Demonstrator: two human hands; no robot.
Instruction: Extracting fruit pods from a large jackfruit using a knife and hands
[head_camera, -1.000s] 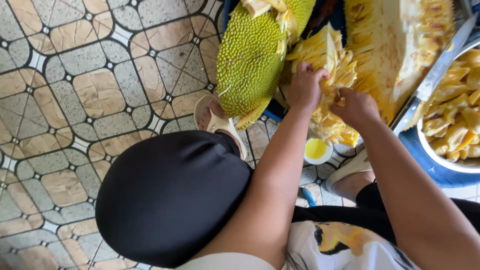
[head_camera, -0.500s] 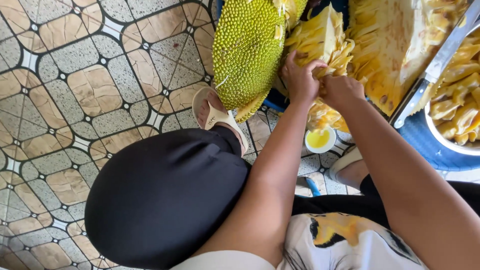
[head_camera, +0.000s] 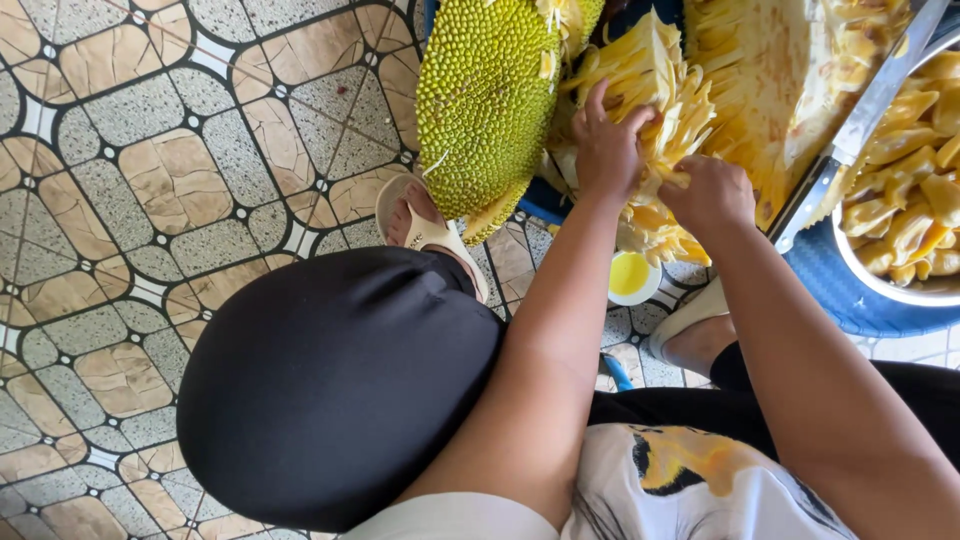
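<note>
Near the top centre of the frame, my left hand (head_camera: 605, 150) and right hand (head_camera: 712, 195) both clutch the jackfruit piece (head_camera: 650, 80), which feels stringy, soft and sticky, best gripped by its firmer core.

bowl (head_camera: 905, 290) cut by rt edge, rt fingertips hidden in jackfruit piece (head_camera: 650, 90)

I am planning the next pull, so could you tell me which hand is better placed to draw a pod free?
Probably the right hand: it digs into the fibres, while the left hand steadies the jackfruit piece.
</note>
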